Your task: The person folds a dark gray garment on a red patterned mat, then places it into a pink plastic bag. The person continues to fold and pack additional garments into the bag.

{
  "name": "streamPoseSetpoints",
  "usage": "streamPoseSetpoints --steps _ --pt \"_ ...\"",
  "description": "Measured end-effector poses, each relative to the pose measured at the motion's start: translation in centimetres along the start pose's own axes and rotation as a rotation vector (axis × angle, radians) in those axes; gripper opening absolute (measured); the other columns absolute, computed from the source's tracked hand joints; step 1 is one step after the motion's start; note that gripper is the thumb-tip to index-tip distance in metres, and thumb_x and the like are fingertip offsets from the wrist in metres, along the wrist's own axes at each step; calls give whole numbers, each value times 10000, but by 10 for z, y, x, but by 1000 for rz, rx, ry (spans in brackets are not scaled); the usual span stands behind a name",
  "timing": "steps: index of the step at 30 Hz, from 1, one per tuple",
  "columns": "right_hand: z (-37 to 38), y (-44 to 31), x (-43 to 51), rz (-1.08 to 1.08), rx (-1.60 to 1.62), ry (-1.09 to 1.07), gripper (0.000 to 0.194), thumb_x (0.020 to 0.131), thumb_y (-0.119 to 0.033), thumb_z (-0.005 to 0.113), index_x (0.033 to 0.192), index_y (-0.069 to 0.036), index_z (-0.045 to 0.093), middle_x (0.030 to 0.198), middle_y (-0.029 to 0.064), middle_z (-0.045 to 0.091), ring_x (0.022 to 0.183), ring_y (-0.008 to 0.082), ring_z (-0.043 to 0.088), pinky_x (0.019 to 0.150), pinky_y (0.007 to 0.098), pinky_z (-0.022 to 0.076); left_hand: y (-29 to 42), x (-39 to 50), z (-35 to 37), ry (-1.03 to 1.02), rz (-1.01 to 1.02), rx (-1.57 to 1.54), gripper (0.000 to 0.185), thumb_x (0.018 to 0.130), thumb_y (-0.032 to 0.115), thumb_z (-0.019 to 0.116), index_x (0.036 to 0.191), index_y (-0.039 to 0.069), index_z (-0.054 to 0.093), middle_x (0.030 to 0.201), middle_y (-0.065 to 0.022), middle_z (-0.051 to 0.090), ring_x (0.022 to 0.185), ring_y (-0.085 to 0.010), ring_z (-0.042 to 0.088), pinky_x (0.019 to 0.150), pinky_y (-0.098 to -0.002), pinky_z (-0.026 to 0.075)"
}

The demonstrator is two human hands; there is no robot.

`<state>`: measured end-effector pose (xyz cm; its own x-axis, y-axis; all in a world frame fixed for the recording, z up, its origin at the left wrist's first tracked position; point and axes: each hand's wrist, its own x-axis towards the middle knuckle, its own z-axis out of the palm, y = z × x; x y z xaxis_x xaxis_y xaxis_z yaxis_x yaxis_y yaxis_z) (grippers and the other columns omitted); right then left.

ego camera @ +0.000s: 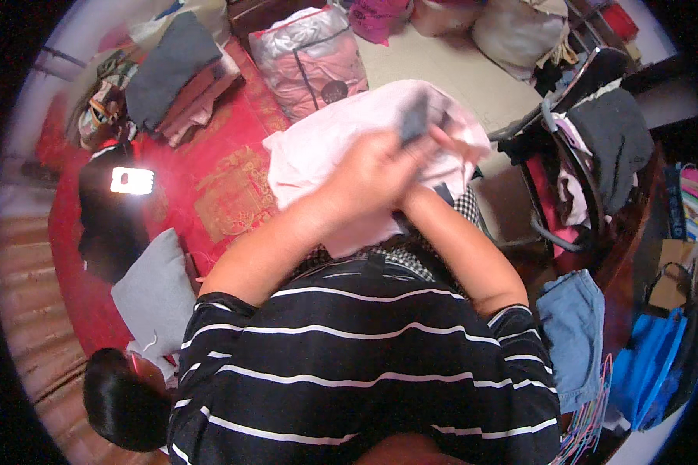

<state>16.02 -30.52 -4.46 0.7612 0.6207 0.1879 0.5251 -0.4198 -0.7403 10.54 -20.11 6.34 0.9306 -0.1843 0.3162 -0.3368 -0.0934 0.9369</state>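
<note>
A pale pink cloth garment [326,145] lies spread over my lap, on black-and-white checked fabric. My left hand [378,163] and my right hand [442,157] cross or overlap above its right part, both blurred by motion. Which arm lies on top is hard to tell where they meet. A dark grey patch or small dark thing [413,122] shows at the fingers; what it is cannot be made out. Whether the fingers grip the cloth is hidden by blur.
A red patterned cover [232,192] bears a folded clothes pile [174,75], a lit phone [132,180] and a grey pillow [157,290]. Another person's head [122,401] is at lower left. A clear bag of pink cloth [314,64] stands ahead. Folded jeans [573,337] lie right.
</note>
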Motion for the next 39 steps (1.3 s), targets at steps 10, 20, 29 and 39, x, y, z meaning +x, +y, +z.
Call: streamPoseSetpoints --steps 10,20,29,39 --pt "-29 -21 10 70 495 -424 284 845 -166 526 1073 -49 648 1013 171 662 979 299 639 881 410 501 83 -4 -94 232 -17 135 358 995 257 563 1227 -7 629 989 -1 641 828 -36 523 732 -199 416" --pt "11 -43 38 74 354 -262 335 914 -275 484 1139 -94 652 1109 153 664 1053 250 626 932 385 487 2 -100 -53 291 79 659 699 820 24 688 1450 12 385 1488 -189 405 1378 -339 390 1127 -432 322" --pt "139 8 24 226 712 -494 217 897 -142 508 959 -31 684 840 144 700 766 284 690 688 417 560 -63 -101 -70 23 -6 940 572 699 -95 605 1192 183 689 1478 -185 416 1362 -381 401 1118 -447 344" --pt "117 3 -7 -83 418 -54 220 886 -204 566 991 -35 659 800 152 674 750 303 685 716 425 534 -63 -66 -104 57 -113 990 475 699 -145 507 1120 30 639 1364 -196 523 1232 -389 524 992 -416 463"
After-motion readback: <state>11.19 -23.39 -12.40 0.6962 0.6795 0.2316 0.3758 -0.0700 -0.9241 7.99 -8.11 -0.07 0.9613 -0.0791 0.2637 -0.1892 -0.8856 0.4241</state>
